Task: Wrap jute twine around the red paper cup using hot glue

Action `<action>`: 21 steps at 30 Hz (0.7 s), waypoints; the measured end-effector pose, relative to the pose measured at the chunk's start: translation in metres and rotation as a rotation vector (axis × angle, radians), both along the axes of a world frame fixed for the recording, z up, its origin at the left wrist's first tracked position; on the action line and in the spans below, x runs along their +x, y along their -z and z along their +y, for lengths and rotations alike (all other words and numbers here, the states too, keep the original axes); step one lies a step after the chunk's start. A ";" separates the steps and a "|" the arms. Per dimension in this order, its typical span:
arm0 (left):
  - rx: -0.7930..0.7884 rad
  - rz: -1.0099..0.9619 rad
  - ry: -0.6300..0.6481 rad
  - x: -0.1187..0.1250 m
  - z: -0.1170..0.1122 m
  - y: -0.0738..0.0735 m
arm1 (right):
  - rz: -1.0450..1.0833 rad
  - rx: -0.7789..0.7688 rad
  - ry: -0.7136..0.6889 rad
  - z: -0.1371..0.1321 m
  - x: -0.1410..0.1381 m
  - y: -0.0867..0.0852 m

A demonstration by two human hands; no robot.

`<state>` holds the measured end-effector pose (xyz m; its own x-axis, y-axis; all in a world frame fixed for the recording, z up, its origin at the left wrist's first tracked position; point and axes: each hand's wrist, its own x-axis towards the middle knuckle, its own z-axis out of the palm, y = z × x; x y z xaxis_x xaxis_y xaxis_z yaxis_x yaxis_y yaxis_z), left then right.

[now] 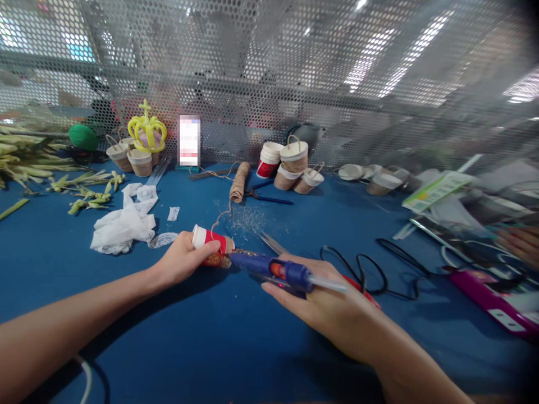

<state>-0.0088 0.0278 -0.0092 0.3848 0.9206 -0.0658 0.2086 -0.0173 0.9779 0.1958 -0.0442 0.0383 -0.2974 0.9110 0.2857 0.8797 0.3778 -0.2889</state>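
My left hand (185,258) is closed around a red and white paper cup (214,247) lying on its side, part of it wrapped in brown twine. From the cup a strand of twine runs up to a twine roll (240,182). In my right hand (324,297) is a blue hot glue gun (269,266), a clear glue stick poking out of its back. Its nozzle meets the twine-wrapped end of the cup; whether it touches cannot be told. Behind the glue gun lie scissors (273,244), their blades showing and a red handle partly under my right hand.
White lace (122,227) lies left of the cup. Twine-wrapped cups (290,168) and pliers (269,197) stand or lie behind. Black cable (373,275) and a purple power strip (490,303) are at right, near another person's hand (520,244). A perforated metal screen (252,73) rises behind.
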 end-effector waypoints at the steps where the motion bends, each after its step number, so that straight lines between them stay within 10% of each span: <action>1: 0.012 0.012 -0.009 0.000 0.000 0.000 | -0.001 0.003 -0.013 0.000 0.000 0.000; 21: 0.205 0.119 0.069 -0.005 -0.006 0.007 | 0.093 -0.238 0.033 0.016 -0.003 -0.016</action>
<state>-0.0142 0.0219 -0.0159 0.4483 0.8911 0.0708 0.3136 -0.2310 0.9210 0.1926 -0.0284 0.0538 -0.2487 0.9647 0.0869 0.8559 0.2609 -0.4464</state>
